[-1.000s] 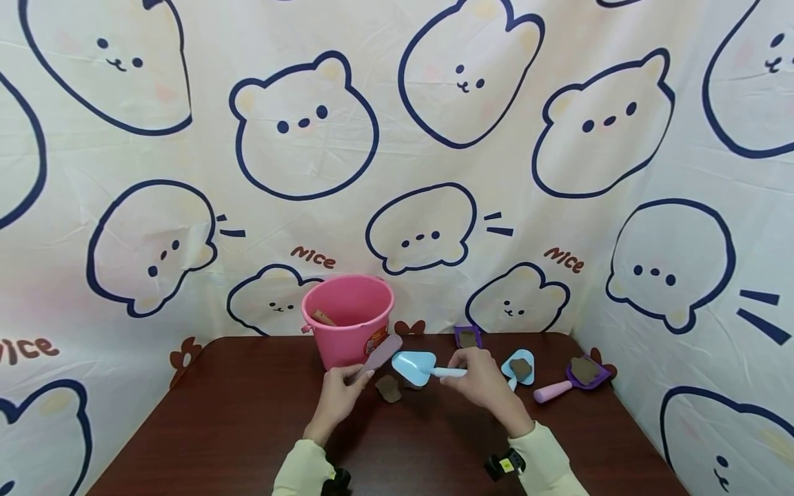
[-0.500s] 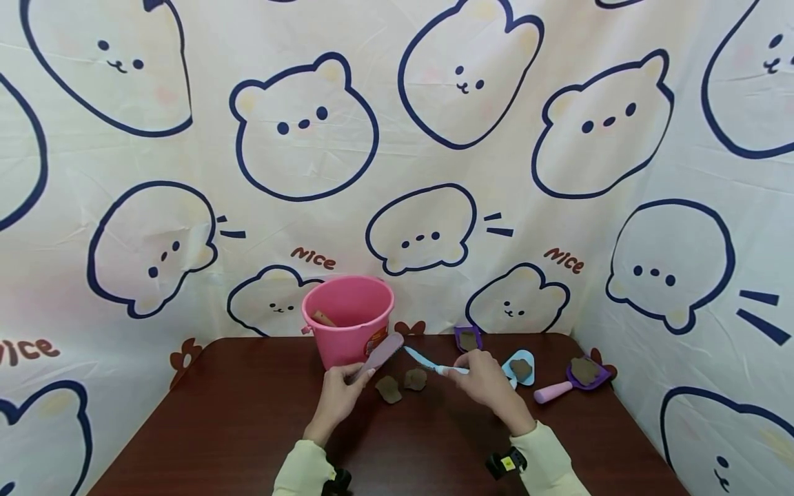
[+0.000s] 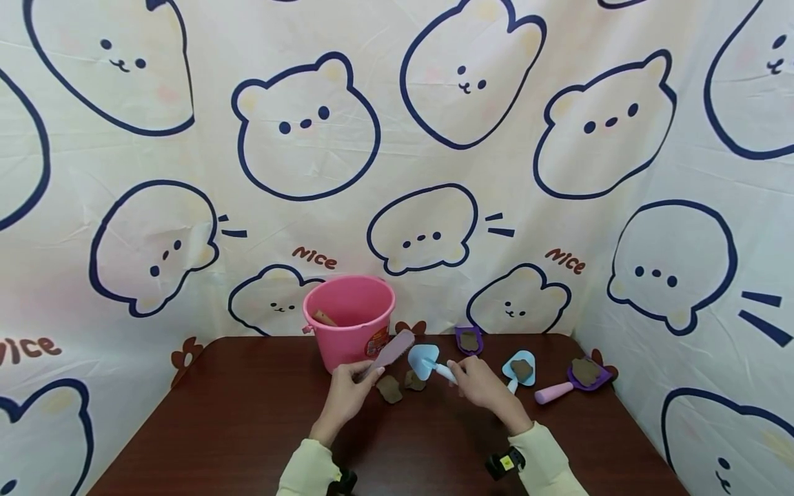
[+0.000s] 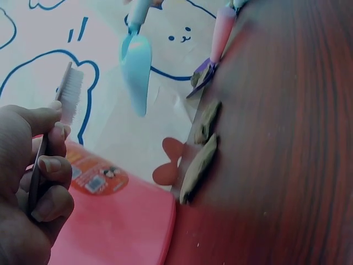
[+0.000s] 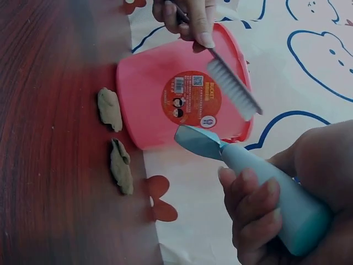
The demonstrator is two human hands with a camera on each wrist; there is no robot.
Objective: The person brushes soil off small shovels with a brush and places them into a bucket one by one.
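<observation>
My left hand [image 3: 347, 396] grips the handle of a brush [image 3: 395, 346] with pale bristles, its head raised in front of a pink bucket [image 3: 347, 348]. My right hand [image 3: 482, 383] holds a light blue toy shovel [image 3: 424, 361] by its handle, fingers curled round it in the right wrist view. The shovel's blade is off the table, just right of the brush head and apart from it. Below the two tools lie two flat brown lumps, a left lump [image 3: 389, 390] and a right lump [image 3: 415, 381], both on the table.
A purple scoop [image 3: 469, 340], a light blue shovel [image 3: 520, 367] and a purple shovel with a pink handle [image 3: 572, 382] stand to the right, each bearing a brown lump. Something tan is inside the bucket. A patterned cloth [image 3: 422, 158] hangs behind the dark table [image 3: 248, 427].
The shovel has turned in my right hand, from face-on to edge-on, then back to showing its face at a steeper tilt. My left hand and the brush have shifted slightly right.
</observation>
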